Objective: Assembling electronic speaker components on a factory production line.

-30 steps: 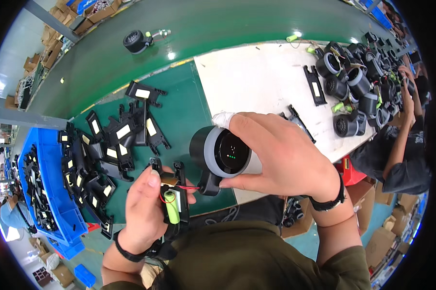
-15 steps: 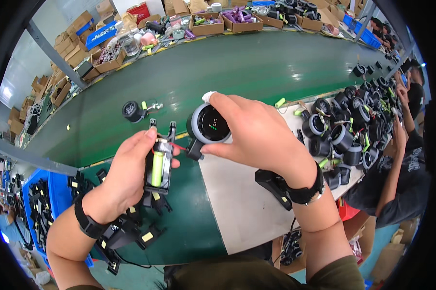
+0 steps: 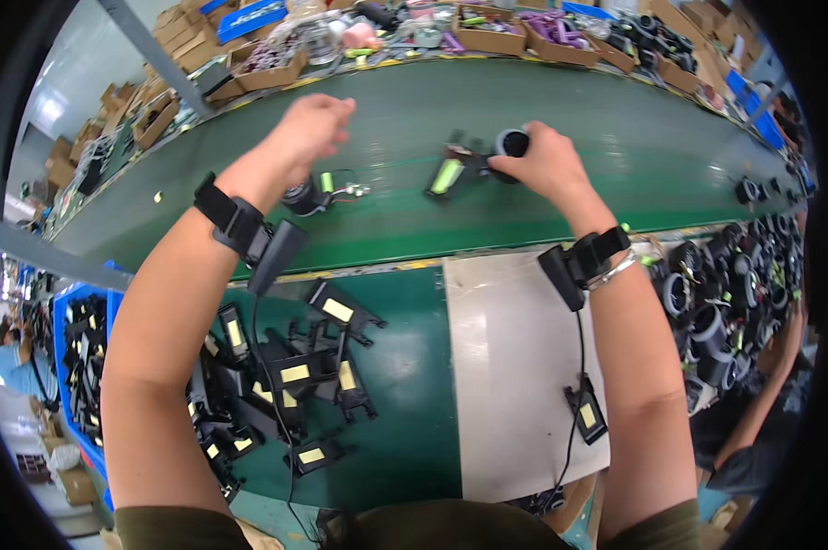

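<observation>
My right hand [image 3: 547, 165] is over the green belt, thumb and fingers closed on a round black unit with a grey rim [image 3: 512, 144]. Just left of that unit is a black plastic housing [image 3: 455, 151] with a light-green battery cell [image 3: 447, 176] in it; blur hides whether it rests on the belt. My left hand [image 3: 313, 133] is farther left, its fingers loosely apart and nothing visible in them. Under its wrist sits a black round motor-like part [image 3: 306, 197], partly covered, beside a small green cell [image 3: 327, 182] and thin wires.
Black plastic housings with pale labels [image 3: 295, 374] lie piled on the green table, left of a pale board [image 3: 515, 367]. A blue crate [image 3: 88, 367] stands at far left. Many round black units [image 3: 717, 302] crowd the right, near another person's arm [image 3: 762, 394]. Boxes [image 3: 492, 37] line the belt's far side.
Both hands have moved forward over the belt. My left hand has let go of the black housing, which is now beside the round unit in my right hand. The view has shifted.
</observation>
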Motion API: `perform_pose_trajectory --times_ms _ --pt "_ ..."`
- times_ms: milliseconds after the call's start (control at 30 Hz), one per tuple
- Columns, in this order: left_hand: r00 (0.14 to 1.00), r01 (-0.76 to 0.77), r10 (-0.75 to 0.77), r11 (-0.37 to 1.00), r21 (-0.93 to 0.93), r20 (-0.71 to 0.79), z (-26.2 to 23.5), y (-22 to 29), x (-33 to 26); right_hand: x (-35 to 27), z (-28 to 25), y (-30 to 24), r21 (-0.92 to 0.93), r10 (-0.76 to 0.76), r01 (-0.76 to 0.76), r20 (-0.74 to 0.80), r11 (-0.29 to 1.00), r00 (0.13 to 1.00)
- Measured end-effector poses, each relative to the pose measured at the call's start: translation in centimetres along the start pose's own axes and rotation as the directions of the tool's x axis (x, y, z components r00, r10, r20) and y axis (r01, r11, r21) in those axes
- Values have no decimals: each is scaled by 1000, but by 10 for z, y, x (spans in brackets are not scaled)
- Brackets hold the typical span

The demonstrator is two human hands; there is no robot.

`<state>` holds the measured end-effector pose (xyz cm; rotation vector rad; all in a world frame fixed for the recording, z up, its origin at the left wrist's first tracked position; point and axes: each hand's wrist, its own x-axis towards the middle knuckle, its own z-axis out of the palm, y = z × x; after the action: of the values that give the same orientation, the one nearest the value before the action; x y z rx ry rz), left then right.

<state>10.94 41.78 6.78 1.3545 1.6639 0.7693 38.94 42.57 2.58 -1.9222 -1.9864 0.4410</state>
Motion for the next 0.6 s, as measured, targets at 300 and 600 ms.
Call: perform_pose_trajectory --times_ms 300,600 --pt "953 -300 136 557 774 271 -55 -88 -4 -19 9 20 -21 -223 229 -332 973 916" --pt "772 -634 363 373 678 522 -45 52 -104 -138 -58 -46 357 -486 449 16 819 874"
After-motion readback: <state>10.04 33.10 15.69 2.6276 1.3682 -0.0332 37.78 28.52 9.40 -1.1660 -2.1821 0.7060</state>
